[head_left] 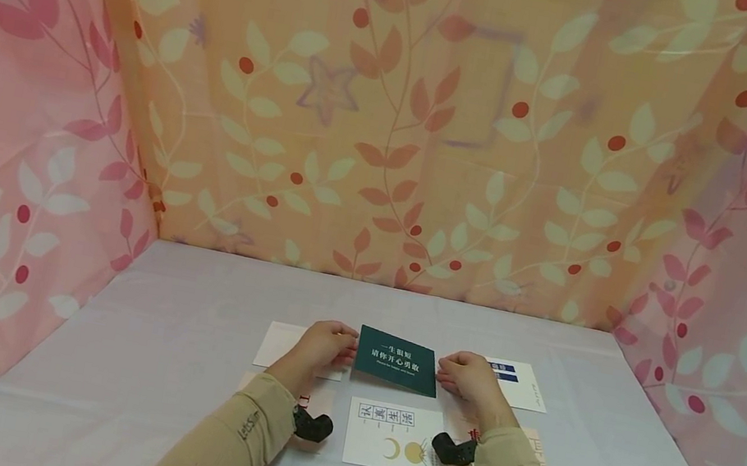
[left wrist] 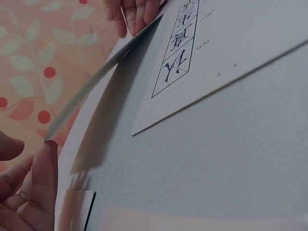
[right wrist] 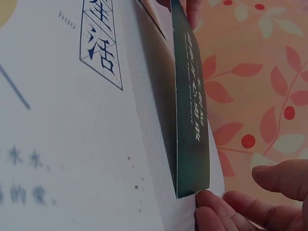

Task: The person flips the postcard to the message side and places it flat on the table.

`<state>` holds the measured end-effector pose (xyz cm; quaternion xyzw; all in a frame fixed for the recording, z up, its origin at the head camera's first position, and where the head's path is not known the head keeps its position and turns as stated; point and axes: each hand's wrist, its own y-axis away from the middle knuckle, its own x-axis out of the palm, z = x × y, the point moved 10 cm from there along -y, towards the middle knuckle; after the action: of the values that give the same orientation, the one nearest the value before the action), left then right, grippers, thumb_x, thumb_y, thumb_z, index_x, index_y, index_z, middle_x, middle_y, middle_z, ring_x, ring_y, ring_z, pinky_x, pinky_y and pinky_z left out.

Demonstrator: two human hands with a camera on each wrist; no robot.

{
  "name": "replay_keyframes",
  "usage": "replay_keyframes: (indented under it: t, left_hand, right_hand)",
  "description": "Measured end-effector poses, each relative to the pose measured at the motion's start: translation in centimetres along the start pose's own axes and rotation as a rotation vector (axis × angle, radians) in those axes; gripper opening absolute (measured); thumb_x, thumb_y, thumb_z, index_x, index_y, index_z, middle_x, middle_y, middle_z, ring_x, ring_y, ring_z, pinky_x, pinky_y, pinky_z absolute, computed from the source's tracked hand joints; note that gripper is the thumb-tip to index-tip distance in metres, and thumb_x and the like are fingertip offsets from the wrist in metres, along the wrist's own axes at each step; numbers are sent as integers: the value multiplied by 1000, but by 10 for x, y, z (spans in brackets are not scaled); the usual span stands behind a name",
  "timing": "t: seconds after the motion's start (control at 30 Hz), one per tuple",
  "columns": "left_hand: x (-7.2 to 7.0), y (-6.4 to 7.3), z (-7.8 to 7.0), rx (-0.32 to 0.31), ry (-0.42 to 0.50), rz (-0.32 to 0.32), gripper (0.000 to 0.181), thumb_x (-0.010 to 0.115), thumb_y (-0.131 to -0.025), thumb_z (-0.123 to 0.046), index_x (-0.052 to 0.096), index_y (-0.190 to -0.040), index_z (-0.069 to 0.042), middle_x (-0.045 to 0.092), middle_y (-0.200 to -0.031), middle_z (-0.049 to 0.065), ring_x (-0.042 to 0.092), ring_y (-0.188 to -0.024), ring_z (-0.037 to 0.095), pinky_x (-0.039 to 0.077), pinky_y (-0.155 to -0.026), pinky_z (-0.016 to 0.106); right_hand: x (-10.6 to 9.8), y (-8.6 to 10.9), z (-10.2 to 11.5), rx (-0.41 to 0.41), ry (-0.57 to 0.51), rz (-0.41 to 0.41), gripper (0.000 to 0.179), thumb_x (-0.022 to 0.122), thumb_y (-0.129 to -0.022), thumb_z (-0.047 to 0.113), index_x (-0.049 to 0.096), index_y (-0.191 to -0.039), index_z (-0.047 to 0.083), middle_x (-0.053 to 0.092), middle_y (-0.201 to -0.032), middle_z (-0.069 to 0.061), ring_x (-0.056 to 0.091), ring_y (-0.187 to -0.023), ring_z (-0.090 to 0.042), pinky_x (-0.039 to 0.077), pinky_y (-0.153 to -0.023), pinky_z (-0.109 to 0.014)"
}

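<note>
A dark green card (head_left: 398, 361) with white lettering is held up tilted between my two hands, its shadow falling on the white cloth. Fingertips of my left hand (head_left: 323, 349) touch its left edge. At the opposite edge are the fingertips of my right hand (head_left: 471, 379). From the left wrist, the card (left wrist: 89, 91) appears edge-on and slightly bowed, with the left thumb (left wrist: 10, 147) apart from it. The right wrist view has the green card (right wrist: 190, 120) standing steeply, fingers at its near corner and the right thumb (right wrist: 279, 178) away from it.
Nearest below lies a white card (head_left: 374, 441) with a moon and sun. A pale card (head_left: 282, 346) lies at the back left, and a white card (head_left: 527, 385) with blue blocks at the back right. Cards with red print lie partly under both wrists. Patterned curtains (head_left: 389, 144) enclose the table.
</note>
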<state>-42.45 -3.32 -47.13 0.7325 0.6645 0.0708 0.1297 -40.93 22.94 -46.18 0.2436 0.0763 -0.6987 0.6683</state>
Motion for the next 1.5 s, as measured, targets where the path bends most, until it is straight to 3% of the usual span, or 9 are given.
replay_keyframes:
  t: [0.33, 0.8, 1.2, 1.5]
  left_hand:
    - [5, 4, 2, 28, -47, -15, 27, 64, -84, -9, 62, -111, -9, 59, -92, 11, 59, -74, 18, 52, -67, 27]
    - [-4, 1, -1, 24, -44, -26, 29, 63, -84, -9, 61, -113, -12, 60, -92, 11, 59, -73, 19, 51, -65, 29]
    - [-3, 5, -7, 41, -31, -16, 28, 62, -84, -8, 61, -112, -11, 62, -90, 11, 58, -70, 18, 52, -66, 30]
    - [-4, 3, -7, 70, -44, 6, 29, 61, -85, -8, 60, -114, -11, 63, -87, 10, 59, -67, 16, 53, -66, 30]
  right_hand:
    - [2, 1, 3, -15, 11, 5, 25, 52, -93, 18, 59, -106, -3, 63, -98, -15, 64, -85, -21, 53, -76, -31]
    - [5, -1, 6, -11, 53, 12, 25, 55, -91, 19, 60, -104, -2, 65, -92, -12, 61, -79, -17, 53, -71, -29]
    - [11, -2, 12, -13, 45, 23, 26, 55, -91, 18, 59, -105, -4, 65, -91, -12, 63, -76, -17, 53, -69, -28]
    - [16, 0, 16, -42, 23, 61, 31, 55, -91, 17, 57, -113, -4, 63, -102, -16, 63, -81, -18, 53, -75, -34]
